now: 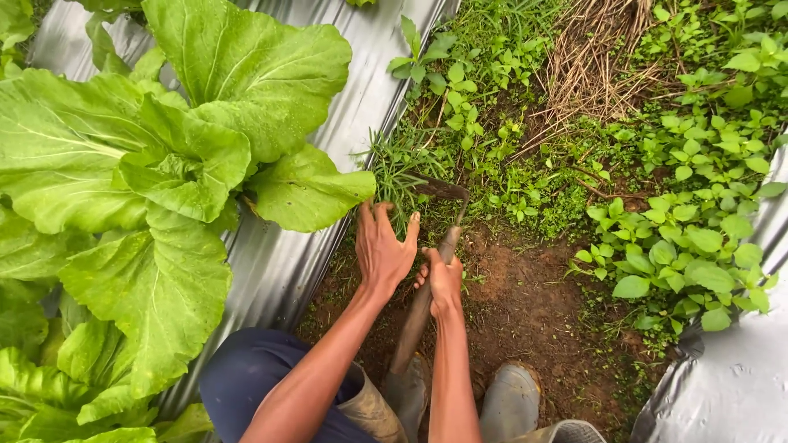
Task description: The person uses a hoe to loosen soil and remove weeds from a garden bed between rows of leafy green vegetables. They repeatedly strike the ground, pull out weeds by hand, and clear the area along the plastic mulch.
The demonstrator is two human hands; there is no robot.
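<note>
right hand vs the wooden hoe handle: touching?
Touching. The head view shows the right hand wrapped around the brown wooden handle of the small hoe, fingers closed on the shaft with no gap.

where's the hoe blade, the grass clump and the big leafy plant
hoe blade (442,189), head view, dark curved metal edge
grass clump (400,174), head view, middle of the blades
big leafy plant (176,160), head view, central leaves
</note>
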